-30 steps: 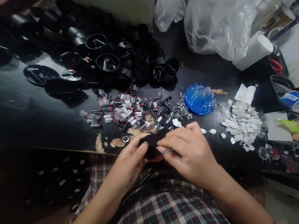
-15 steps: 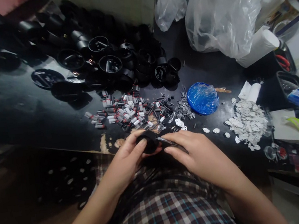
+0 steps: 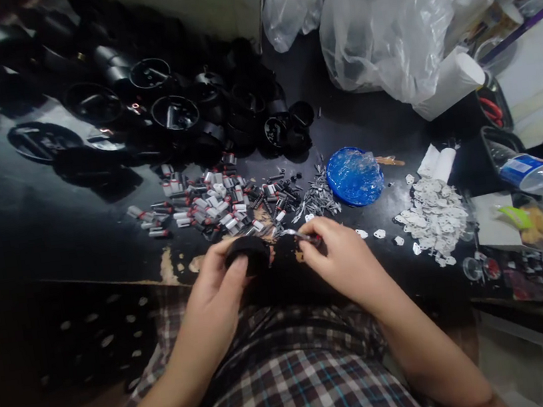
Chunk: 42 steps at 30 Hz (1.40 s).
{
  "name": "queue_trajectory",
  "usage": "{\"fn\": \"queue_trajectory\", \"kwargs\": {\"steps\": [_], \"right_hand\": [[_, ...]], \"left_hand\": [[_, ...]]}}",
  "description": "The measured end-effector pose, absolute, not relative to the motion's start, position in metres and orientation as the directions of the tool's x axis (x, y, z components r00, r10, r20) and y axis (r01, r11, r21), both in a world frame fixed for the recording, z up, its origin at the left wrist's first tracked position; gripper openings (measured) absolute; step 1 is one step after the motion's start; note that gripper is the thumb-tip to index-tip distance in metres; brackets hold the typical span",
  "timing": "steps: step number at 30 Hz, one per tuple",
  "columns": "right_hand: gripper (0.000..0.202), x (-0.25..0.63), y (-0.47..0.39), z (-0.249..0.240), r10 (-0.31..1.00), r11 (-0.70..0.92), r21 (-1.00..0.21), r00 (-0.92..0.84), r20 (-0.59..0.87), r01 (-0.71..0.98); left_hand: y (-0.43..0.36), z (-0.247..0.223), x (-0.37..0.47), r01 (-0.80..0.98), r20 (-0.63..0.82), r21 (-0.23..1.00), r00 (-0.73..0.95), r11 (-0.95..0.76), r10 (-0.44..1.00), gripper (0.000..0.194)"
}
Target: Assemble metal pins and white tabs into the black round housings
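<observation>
Black, probably moulded plastic: the round part (image 3: 249, 252) sits in the left hand (image 3: 219, 283), at the table's near edge. Left hand grasps it around the side wall, thumb on the near side. Right hand (image 3: 342, 254) pinches a slim metallic tool (image 3: 297, 234), tip just beside the part, apart from it in this view.

Handling, judged: light, stiff, unlikely to dent; smooth walls could slip, more so with any of the clear gel (image 3: 367, 175) from the blue lid (image 3: 336, 186) on the fingers. Best hold: outer wall, fingers off the rim. Facing side too dark to tell whether hollow.

Edges and room: table (image 3: 52, 227) ends just by the wrists. Banded small cylinders (image 3: 216, 204) lie directly beyond the part, white flat pieces (image 3: 435, 217) to the right, black housings (image 3: 173, 119) far left. Widest room for moving seems to be left along the tabletop.
</observation>
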State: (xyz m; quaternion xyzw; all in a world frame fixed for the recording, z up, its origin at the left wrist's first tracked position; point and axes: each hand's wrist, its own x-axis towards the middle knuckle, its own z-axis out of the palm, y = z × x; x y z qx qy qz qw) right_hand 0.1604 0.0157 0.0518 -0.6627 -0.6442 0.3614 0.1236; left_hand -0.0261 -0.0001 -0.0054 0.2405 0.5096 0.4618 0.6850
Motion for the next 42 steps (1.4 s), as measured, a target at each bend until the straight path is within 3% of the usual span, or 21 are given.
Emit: {"fn": "queue_trajectory", "kwargs": {"steps": [3,9,13,20,37,39,42], "right_hand": [[0.015,0.151,0.03,0.042,0.965,0.057,-0.321,-0.135,-0.224,0.945],[0.016,0.138,0.041,0.034,0.954,0.186,-0.133,-0.211,-0.214,0.973],[0.014,0.142,0.038,0.038,0.94,0.175,-0.14,-0.208,-0.27,0.974],[0.015,0.153,0.032,0.042,0.951,0.054,-0.27,-0.132,-0.28,0.961],[0.015,0.154,0.036,0.033,0.963,0.152,-0.034,-0.156,-0.22,0.988],[0.015,0.151,0.035,0.033,0.963,0.151,-0.076,-0.164,-0.212,0.986],[0.012,0.147,0.03,0.036,0.965,0.159,-0.264,-0.206,-0.164,0.951]], "left_hand": [[0.002,-0.004,-0.016,-0.464,-0.515,0.727,0.118,0.506,0.849,0.023],[0.006,-0.003,-0.02,-0.515,-0.559,0.67,0.124,0.535,0.82,0.024],[0.006,-0.003,-0.02,-0.514,-0.568,0.658,0.141,0.551,0.811,0.024],[0.006,-0.004,-0.019,-0.522,-0.564,0.655,0.141,0.545,0.813,0.025],[0.004,-0.004,-0.018,-0.526,-0.568,0.653,0.137,0.545,0.812,0.029],[0.004,-0.004,-0.017,-0.547,-0.562,0.644,0.136,0.535,0.816,0.028],[0.006,-0.002,-0.013,-0.605,-0.556,0.587,0.181,0.538,0.811,0.024]]}}
